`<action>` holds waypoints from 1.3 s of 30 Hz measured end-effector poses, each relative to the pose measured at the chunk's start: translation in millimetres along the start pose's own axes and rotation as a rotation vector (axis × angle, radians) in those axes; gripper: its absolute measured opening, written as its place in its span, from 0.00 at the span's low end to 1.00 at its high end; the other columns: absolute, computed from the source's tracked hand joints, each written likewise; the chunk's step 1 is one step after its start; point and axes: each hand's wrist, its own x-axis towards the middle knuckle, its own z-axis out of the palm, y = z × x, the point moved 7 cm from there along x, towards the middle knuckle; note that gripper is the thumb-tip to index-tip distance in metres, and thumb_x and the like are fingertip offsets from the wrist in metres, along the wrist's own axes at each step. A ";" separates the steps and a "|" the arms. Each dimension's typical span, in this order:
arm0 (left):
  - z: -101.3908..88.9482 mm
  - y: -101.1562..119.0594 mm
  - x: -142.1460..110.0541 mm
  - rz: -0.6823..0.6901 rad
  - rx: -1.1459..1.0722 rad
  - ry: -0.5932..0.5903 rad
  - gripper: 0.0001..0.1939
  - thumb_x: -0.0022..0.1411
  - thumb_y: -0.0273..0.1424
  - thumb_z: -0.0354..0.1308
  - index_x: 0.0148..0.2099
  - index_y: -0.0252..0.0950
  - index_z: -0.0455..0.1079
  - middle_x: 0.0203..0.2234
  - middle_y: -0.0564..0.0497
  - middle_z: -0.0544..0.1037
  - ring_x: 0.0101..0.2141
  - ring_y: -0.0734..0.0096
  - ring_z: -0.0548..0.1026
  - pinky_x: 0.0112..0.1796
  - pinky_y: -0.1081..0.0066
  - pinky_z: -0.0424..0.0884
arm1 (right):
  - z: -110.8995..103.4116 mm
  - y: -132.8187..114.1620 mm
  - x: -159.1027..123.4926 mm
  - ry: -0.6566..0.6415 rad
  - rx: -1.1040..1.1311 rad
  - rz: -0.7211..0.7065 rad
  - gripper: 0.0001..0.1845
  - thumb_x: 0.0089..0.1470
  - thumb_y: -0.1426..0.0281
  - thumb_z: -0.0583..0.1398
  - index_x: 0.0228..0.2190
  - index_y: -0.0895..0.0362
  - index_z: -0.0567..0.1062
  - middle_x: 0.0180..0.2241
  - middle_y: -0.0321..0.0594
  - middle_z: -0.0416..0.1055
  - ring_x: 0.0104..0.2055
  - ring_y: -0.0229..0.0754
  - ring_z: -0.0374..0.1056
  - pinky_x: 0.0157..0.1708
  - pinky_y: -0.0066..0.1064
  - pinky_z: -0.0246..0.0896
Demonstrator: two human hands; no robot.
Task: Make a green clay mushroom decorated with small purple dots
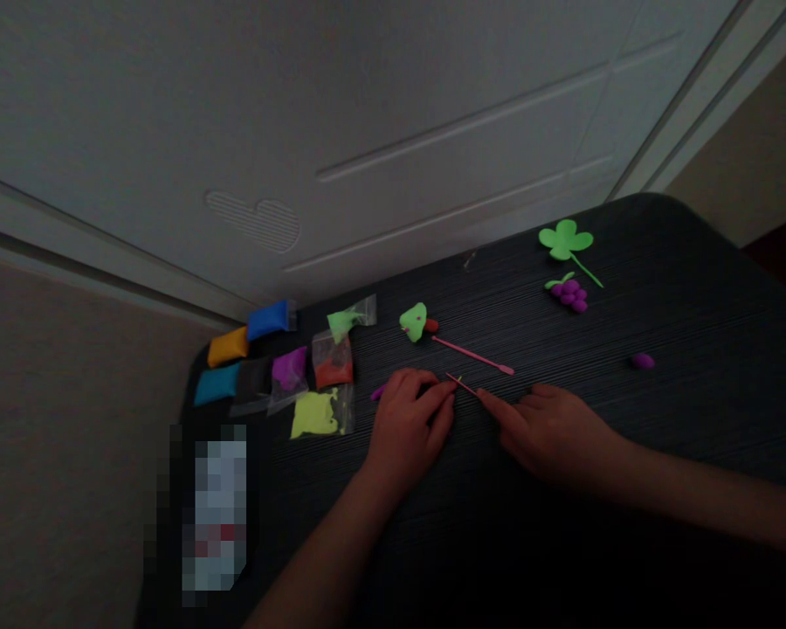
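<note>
My right hand (550, 428) is closed around a thin pink clay tool (462, 383), its tip pointing left over the dark table. At that tip, a tiny yellow piece of clay (459, 380) shows by the fingertips of my left hand (411, 418). The left fingers are bent together and seem to pinch or steady this piece; their undersides are hidden. A purple bit of clay (378, 393) peeks out at the left hand's outer side. Just beyond both hands lie a second pink clay tool (475, 354) and a light green clay shape (414, 323) with a red stem.
Bags of coloured clay, including blue (268, 321), orange (228, 348), purple (289, 370) and yellow (315, 413), lie at left. A green clay clover (565, 240), purple clay grapes (569, 295) and a purple oval (643, 361) are at right. A white panel (393, 131) borders the table's back.
</note>
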 end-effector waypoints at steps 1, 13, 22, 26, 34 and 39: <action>0.6 0.0 0.1 0.003 0.001 -0.006 0.11 0.58 0.29 0.49 0.43 0.36 0.69 0.34 0.48 0.69 0.38 0.68 0.64 0.41 0.65 0.62 | 0.3 -0.1 0.2 -0.005 0.005 0.007 0.23 0.52 0.71 0.52 0.50 0.64 0.59 0.26 0.37 0.72 0.26 0.40 0.65 0.29 0.35 0.48; -0.2 -0.2 0.5 0.003 0.003 0.005 0.11 0.58 0.29 0.49 0.43 0.36 0.69 0.34 0.48 0.69 0.38 0.68 0.64 0.41 0.64 0.62 | -5.1 0.4 1.7 -0.007 0.001 0.047 0.23 0.53 0.70 0.50 0.51 0.64 0.59 0.25 0.37 0.71 0.25 0.40 0.65 0.28 0.34 0.47; 0.7 -1.5 -0.3 -0.013 0.000 -0.001 0.12 0.59 0.30 0.48 0.44 0.37 0.69 0.34 0.47 0.69 0.39 0.67 0.64 0.41 0.64 0.62 | -6.2 2.9 2.2 -0.014 -0.011 0.076 0.21 0.53 0.70 0.50 0.49 0.62 0.61 0.24 0.37 0.71 0.24 0.39 0.65 0.28 0.33 0.47; 0.4 -1.2 -0.2 -0.018 -0.004 -0.001 0.12 0.59 0.30 0.48 0.44 0.37 0.69 0.35 0.47 0.69 0.39 0.67 0.64 0.41 0.64 0.62 | -9.1 4.5 2.7 -0.011 -0.010 0.072 0.21 0.53 0.70 0.50 0.49 0.61 0.61 0.23 0.36 0.71 0.24 0.38 0.65 0.28 0.33 0.47; 0.3 -1.9 0.2 -0.019 -0.017 0.000 0.12 0.58 0.29 0.48 0.43 0.37 0.69 0.34 0.48 0.69 0.38 0.67 0.64 0.40 0.64 0.62 | -7.3 4.5 3.5 -0.020 -0.005 0.075 0.22 0.53 0.70 0.50 0.50 0.61 0.61 0.24 0.37 0.71 0.25 0.38 0.65 0.28 0.33 0.47; -0.5 -2.3 0.4 -0.015 -0.006 0.002 0.12 0.58 0.29 0.49 0.43 0.36 0.69 0.35 0.48 0.69 0.39 0.67 0.64 0.41 0.64 0.62 | -5.8 4.6 2.9 -0.039 0.035 0.065 0.22 0.54 0.70 0.49 0.51 0.62 0.59 0.27 0.37 0.72 0.26 0.39 0.66 0.29 0.34 0.47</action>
